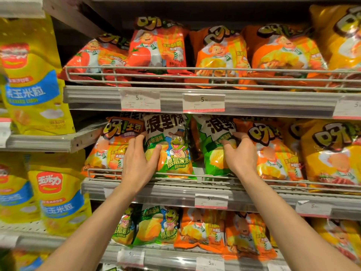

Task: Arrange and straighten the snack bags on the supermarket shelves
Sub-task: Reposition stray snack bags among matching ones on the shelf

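Glossy, puffed green bag (172, 151) — left hand (139, 163) fingers curled round its edge; right hand (241, 153) gripping second green bag (214, 149); wire rail (195, 176) across fronts.

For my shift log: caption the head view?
Left hand and right hand grip two green snack bags on the middle shelf.

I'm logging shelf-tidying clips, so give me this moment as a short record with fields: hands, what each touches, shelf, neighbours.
shelf: middle shelf, behind a wire rail
left hand: grips the left green bag by its left edge
right hand: grips the right green bag on its right side
bags: both green bags upright, side by side
neighbours: orange bags on either side
below: more green and orange bags
price tags: along the shelf fronts
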